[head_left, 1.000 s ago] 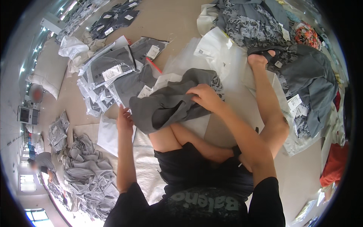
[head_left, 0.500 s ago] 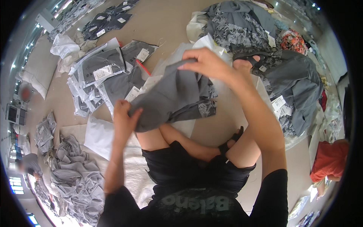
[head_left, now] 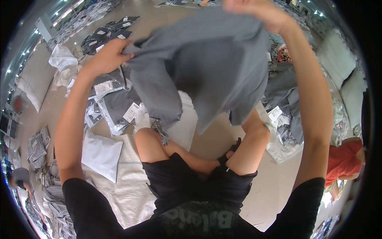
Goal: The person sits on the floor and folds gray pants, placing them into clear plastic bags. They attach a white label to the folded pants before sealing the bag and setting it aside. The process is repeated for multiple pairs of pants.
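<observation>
A grey cloth garment (head_left: 227, 59) hangs spread in the air in front of me, blurred by motion; its exact kind does not show. My left hand (head_left: 109, 57) pinches one upper edge at the far left. At the top of the view my right hand (head_left: 258, 12) grips the opposite upper edge, its fingertips partly cut off by the frame. Folds of the cloth drop over my bent knees, and a patterned bit (head_left: 159, 131) dangles near my left knee. Grey garments in clear bags (head_left: 119, 103) with white labels lie beyond my left forearm.
A white plastic packet (head_left: 102, 155) rests on a pale woven sheet (head_left: 131, 191) by my left thigh. More grey garments (head_left: 284, 89) are heaped at the right. Stuffed white sacks (head_left: 334, 57) stand farther right, near a person in red (head_left: 345, 163). Another grey heap (head_left: 55, 191) lies at the lower left.
Both my hands have risen and moved apart, the left going outward and up, the right up and outward. Between them the bunched garment has opened out wide.
</observation>
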### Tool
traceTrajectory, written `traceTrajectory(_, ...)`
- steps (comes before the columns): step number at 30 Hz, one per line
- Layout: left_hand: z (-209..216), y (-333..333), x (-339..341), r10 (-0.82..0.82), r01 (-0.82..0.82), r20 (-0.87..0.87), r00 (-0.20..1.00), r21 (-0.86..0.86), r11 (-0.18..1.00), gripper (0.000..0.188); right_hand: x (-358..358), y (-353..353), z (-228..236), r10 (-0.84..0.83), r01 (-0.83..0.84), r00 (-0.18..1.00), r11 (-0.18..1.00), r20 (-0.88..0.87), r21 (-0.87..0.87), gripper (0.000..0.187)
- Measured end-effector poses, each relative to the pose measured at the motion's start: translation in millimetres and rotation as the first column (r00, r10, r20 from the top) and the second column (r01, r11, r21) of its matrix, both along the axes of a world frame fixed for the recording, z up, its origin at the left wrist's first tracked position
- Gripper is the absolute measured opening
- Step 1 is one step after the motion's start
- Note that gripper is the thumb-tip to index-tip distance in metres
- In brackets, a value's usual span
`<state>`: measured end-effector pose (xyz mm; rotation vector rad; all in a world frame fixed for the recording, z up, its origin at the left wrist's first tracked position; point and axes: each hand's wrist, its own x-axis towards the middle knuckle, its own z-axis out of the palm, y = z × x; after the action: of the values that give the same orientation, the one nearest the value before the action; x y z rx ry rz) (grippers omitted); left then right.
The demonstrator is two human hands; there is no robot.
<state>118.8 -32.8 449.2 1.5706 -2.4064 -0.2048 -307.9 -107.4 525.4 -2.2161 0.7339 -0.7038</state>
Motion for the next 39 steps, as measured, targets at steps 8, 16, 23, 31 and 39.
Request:
traceTrajectory(8,-47.2,-34.3,23.5,0.145,0.120,-0.671,0.727,0.332,0.936,0.030,-26.4,7.5,-61.6,-0.301,0.298,0.954,0.944,0.005,-0.139,0.036)
traceTrajectory(16,-44.6,-8.7,-16.2,-0.242,-0.006,-0.541,0.805,-0.416,0.909,0.042,-34.3,73.6,-39.8,-0.282,0.286,0.938,0.958,-0.202,-0.013,0.038)
traceTrajectory(23,-19.4,-27.5,-23.0,-0.116,0.056,-0.552,0.826,-0.124,0.991,0.035,-60.3,39.2,-72.6,-0.335,0.334,0.942,0.941,-0.007,0.060,0.048)
traceTrajectory(31,-23.6,-25.1,-8.7,-0.140,-0.065,-0.394,0.908,-0.463,0.884,0.027,-72.8,38.5,-82.2,-0.464,0.468,0.883,0.873,0.068,-0.136,0.050)
traceTrajectory(39,0.7,-42.1,-22.2,-0.052,-0.018,-0.318,0.947,-0.213,0.977,0.037,-65.1,16.3,-80.7,-0.448,0.448,0.894,0.888,0.026,-0.108,0.051)
